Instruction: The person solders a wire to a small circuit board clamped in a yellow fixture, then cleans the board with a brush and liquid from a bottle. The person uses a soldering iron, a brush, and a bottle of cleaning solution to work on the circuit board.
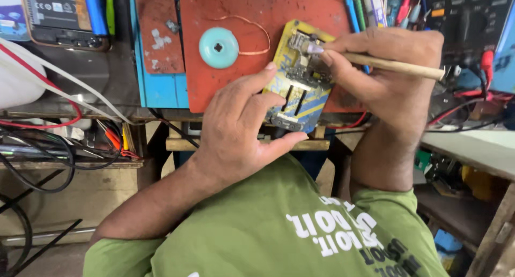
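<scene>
Both hands are working on a small yellow circuit board (298,81) lying on a worn red mat (236,19) at the bench edge. Left hand (241,127) is pinning the board — fingers spread, index fingertip touching its left edge, thumb curling under its lower end near the wooden rail (247,144). Right hand (386,76) is clamping a thin wooden-handled brush (397,66) between thumb and fingers, pen-style; the pale tip is touching the board's upper part, where the components are sitting. Handle is sticking out to the right past the knuckles.

Around it: a light blue round disc (219,47) is resting on the mat just left of the board, a thin copper wire loop (252,35) is arcing from it toward the board. Blue panel (161,89) is showing beside the mat on the left. Dark meter (466,14) with red leads is sitting at top right, a phone-like device (59,14) at top left. Red, white and black cables (48,94) are trailing down the left side — green shirt (268,229) is filling the bottom.
</scene>
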